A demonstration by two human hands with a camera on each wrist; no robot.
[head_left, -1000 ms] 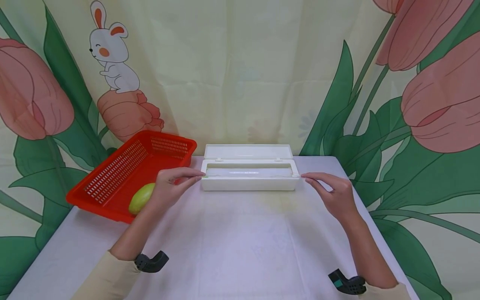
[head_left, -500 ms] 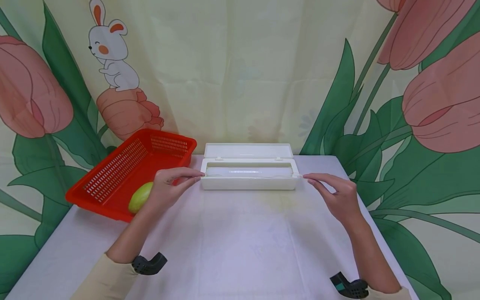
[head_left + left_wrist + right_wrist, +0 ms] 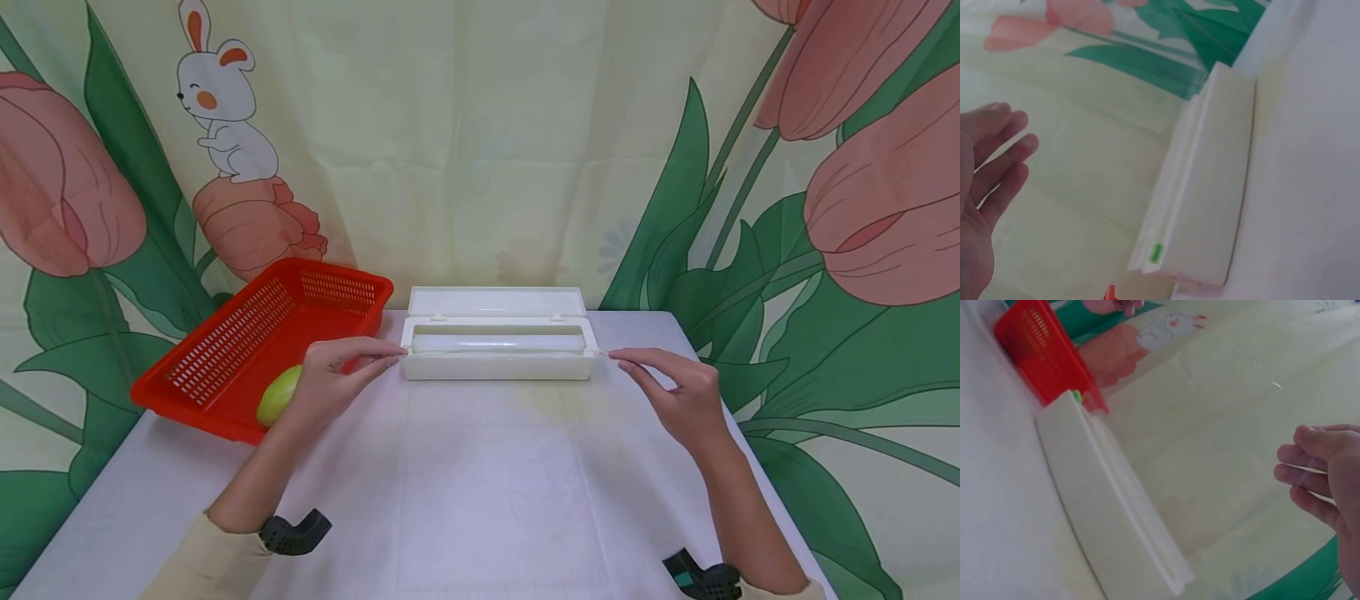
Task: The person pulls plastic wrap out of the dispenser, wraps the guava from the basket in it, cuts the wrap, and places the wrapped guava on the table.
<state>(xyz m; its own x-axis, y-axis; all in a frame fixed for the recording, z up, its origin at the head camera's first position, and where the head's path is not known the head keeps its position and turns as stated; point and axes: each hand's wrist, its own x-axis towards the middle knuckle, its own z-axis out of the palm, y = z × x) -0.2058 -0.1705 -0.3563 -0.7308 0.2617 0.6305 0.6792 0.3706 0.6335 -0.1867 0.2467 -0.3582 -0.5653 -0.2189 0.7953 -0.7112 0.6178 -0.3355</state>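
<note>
A white dispenser box [image 3: 498, 367] stands at the back of the table with its lid [image 3: 497, 301] raised. Inside lies a roll of clear plastic wrap [image 3: 498, 342]. At the box's left end my left hand [image 3: 336, 375] pinches the wrap's edge between thumb and forefinger. My right hand [image 3: 681, 396] pinches the other end of that edge, just off the box's right side. The film is so transparent that its outline is hard to follow. In the left wrist view the thumb and fingertips [image 3: 1001, 108] meet; in the right wrist view a faint sheen crosses the fingers [image 3: 1300, 478].
Left of the box sits a red plastic basket [image 3: 225, 325], angled on the white-clothed table [image 3: 495, 500]. A yellow-green fruit [image 3: 278, 398] lies in it, partly behind my left forearm. A printed curtain [image 3: 480, 150] hangs right behind the table.
My right hand has shifted slightly to the right, away from the box. The left hand has stayed almost in place; both keep their pinch. Box and basket have not moved.
</note>
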